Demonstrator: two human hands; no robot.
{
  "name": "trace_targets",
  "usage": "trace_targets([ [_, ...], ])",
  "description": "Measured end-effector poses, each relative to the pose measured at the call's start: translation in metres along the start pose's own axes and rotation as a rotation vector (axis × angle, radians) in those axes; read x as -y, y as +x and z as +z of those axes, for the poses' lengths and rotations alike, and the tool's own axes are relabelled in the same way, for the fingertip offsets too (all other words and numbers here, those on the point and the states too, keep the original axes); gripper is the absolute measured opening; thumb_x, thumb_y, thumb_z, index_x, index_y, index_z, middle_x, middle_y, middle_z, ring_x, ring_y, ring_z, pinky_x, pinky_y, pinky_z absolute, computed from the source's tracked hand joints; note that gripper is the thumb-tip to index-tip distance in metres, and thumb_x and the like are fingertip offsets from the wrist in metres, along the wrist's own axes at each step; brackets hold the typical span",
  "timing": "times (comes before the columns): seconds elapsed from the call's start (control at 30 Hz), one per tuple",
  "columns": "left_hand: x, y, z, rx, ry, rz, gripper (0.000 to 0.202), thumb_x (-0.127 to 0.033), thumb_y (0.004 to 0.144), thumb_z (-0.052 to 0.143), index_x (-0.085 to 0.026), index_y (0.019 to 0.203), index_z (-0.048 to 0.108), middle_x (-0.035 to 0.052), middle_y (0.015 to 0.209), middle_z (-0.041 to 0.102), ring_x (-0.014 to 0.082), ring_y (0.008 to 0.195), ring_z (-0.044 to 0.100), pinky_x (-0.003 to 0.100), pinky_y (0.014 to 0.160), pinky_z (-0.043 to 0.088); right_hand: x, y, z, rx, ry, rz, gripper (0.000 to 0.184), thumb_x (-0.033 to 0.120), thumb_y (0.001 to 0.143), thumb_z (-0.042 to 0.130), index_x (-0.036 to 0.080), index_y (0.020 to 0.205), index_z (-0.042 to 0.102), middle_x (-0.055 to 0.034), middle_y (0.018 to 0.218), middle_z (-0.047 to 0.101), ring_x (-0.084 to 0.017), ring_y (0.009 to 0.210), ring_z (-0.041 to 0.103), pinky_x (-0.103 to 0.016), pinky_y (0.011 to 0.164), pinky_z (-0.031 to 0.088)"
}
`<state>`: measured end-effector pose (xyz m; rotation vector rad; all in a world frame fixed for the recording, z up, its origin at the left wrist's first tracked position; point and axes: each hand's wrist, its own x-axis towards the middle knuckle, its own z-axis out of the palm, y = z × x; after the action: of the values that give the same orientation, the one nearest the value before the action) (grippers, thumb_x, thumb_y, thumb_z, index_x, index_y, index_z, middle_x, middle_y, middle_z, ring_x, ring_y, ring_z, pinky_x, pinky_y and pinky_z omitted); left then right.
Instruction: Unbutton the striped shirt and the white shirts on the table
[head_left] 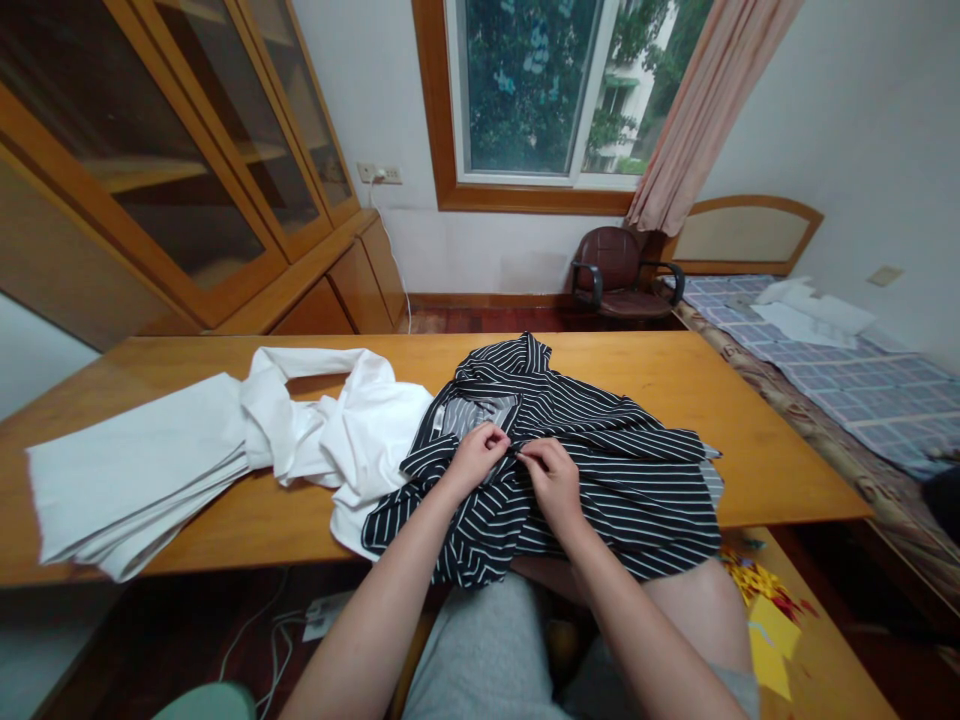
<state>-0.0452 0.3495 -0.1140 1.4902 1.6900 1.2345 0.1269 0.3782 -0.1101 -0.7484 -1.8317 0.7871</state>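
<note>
- Pinching the striped garment point(637, 492) just below its open part, your left hand point(472, 462) has its thumb and fingers drawn together on the dark fabric, probably to steady a small spot.
- Your right hand point(555, 480) grasps the same garment right beside it, thumb against fingertips — the two grips nearly meet, which suggests fine work needing both sets of fingers. What exactly sits between the tips is too small to tell.
- The garment lies bunched on the bench point(667, 375) straight in front of you, its near side drooping over the edge toward your lap point(480, 650); that likely brings the pinched spot within easy reach and view.
- Beyond your left hand the fabric gapes, showing a paler striped inside point(480, 410); the opening seems to leave your fingers room.
- Your forearms come in from either side over the near edge, probably helping keep the loose folds from sliding.
- The white cloth point(375, 425) is to your left, crumpled where it meets the garment and flatter, in layers, toward its far left end. The garment overlaps it a little — it seems set aside there so your hands have the middle.
</note>
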Motion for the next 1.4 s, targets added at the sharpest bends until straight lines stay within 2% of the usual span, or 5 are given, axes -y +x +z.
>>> trace_targets([
  [0.23,0.007,0.003,-0.002,-0.06,-0.318,-0.187,0.032,-0.051,0.083,0.062,-0.02,0.087,0.056,-0.0012,0.072,0.062,0.0158,0.063,0.064,0.03,0.062,0.054,0.001,0.0,0.0,-0.021,-0.013,-0.006,0.009,0.023,0.092,0.059,0.023,0.085,0.064,-0.009,0.103,0.069,-0.022,0.097,0.065,-0.036,0.083,0.054],
  [0.47,0.017,0.012,-0.004,-0.224,-0.502,-0.208,0.028,-0.048,0.088,0.058,-0.021,0.093,0.051,0.004,0.092,0.066,0.0168,0.074,0.067,0.034,0.069,0.058,0.003,-0.004,-0.003,0.218,-0.021,-0.054,0.009,0.021,0.095,0.054,0.023,0.096,0.063,-0.0079,0.112,0.073,-0.022,0.103,0.068,-0.039,0.092,0.054],
  [0.7,0.006,0.031,-0.038,-0.421,-0.17,-0.12,0.024,-0.046,0.093,0.048,-0.022,0.096,0.051,-0.0007,0.081,0.059,0.015,0.076,0.06,0.027,0.071,0.049,0.01,0.004,-0.02,0.384,-0.087,-0.133,0.017,0.026,0.096,0.055,0.025,0.109,0.066,-0.0055,0.108,0.074,-0.021,0.101,0.068,-0.038,0.092,0.054],
  [1.03,-0.039,0.045,-0.074,-0.446,0.022,0.044,0.016,-0.037,0.096,0.046,-0.021,0.095,0.051,0.0013,0.087,0.061,0.0172,0.085,0.06,0.029,0.08,0.046,-0.01,0.028,-0.021,0.167,-0.442,-0.075,0.036,0.035,0.087,0.071,0.023,0.119,0.062,-0.0116,0.118,0.065,-0.031,0.109,0.058,-0.049,0.094,0.05],
  [1.4,-0.014,0.037,-0.079,-0.475,0.135,-0.072,0.01,-0.031,0.095,0.048,-0.021,0.092,0.051,0.0035,0.088,0.065,0.0197,0.086,0.064,0.031,0.079,0.048,-0.036,0.057,-0.056,0.254,-0.718,-0.068,0.012,0.012,0.089,0.058,0.022,0.084,0.062,-0.0068,0.085,0.066,-0.023,0.082,0.058,-0.033,0.072,0.043],
])
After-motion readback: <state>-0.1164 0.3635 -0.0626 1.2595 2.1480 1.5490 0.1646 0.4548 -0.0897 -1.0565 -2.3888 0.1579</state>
